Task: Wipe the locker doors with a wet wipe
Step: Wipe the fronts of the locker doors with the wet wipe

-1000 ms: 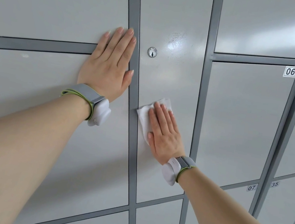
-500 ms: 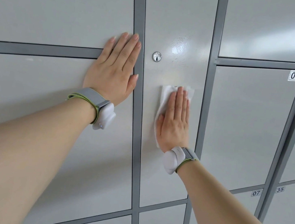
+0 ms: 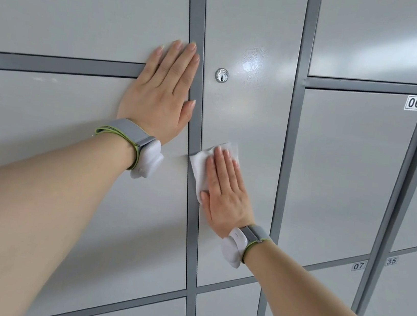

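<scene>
The right hand [image 3: 226, 195], fingers straight, has slid the wet wipe [image 3: 201, 165] down-left to the edge of the locker door [image 3: 257, 111]. The left hand [image 3: 159, 100] stays flat. The palm hides most of the wipe.

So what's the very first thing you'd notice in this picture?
The right hand presses a white wet wipe flat on the middle locker door, below its small silver keyhole. The left hand lies flat across the grey frame on the left.
</scene>
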Demonstrator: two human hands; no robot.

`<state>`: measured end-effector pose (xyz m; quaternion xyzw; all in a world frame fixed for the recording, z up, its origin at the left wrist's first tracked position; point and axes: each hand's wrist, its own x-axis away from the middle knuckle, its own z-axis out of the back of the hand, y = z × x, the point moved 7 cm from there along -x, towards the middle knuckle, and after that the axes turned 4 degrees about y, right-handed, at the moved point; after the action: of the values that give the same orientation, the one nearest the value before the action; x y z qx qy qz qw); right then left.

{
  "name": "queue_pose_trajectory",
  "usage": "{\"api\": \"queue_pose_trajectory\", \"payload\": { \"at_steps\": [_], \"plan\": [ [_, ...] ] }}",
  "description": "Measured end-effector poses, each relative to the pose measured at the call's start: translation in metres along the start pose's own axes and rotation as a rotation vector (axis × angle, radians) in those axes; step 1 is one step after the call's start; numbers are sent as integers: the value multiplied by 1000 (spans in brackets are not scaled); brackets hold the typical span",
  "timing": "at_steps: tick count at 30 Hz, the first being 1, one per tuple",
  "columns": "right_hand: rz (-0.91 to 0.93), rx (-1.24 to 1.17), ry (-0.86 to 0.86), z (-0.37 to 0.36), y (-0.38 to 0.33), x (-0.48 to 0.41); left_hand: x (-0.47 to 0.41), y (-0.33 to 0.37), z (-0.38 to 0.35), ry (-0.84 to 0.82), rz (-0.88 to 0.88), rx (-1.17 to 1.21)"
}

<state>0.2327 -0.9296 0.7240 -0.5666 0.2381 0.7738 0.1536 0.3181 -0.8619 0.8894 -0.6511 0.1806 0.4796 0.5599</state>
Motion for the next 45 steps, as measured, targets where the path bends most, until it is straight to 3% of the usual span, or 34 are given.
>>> {"api": "queue_pose_trajectory", "payload": {
  "at_steps": [10,15,19,24,35,45],
  "plan": [
    [-126,119,-26,11,37,44,0,0,0,5,-1,-3],
    [-337,125,34,18,51,22,1,-1,-1,-13,6,0],
    [-399,65,94,21,48,-7,0,-1,-1,-12,4,3],
    [-378,19,106,13,31,-22,0,0,-2,-8,-1,7],
    [-145,31,15,-2,6,15,-1,-1,0,-28,-2,34],
    [-221,130,-79,7,33,50,-1,-1,4,-50,-15,75]
  ]
}}
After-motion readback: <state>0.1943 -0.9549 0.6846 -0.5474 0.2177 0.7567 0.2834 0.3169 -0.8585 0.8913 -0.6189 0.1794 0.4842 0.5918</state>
